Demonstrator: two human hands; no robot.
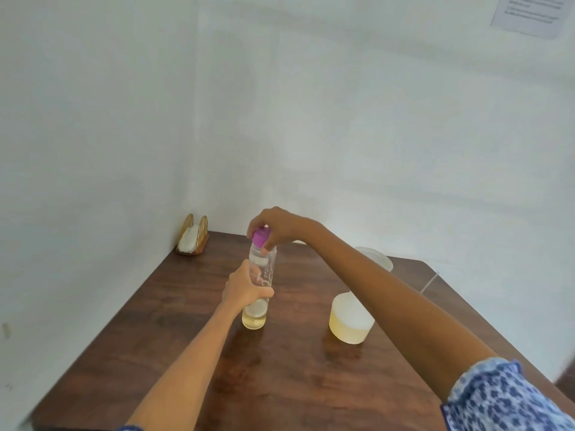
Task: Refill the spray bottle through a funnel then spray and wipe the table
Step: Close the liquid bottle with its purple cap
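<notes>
Far left corner: gold napkin holder [192, 237] with white wad, unused
Left hand [244, 286] wrapped round mid body of clear spray bottle [259, 281], upright on wooden table [174, 321] centre, little yellowish liquid at base
Right hand [273, 227] pinching purple cap [260, 237] from above
Judgement: cap being unscrewed; keep bottle pressed down, vertical, twist cap only
Right: tub of yellow liquid [350, 321], frosted container [378, 259] behind arm; funnel not identifiable

Clear plastic bottle [260, 284], wood-grain table [280, 368]
</notes>
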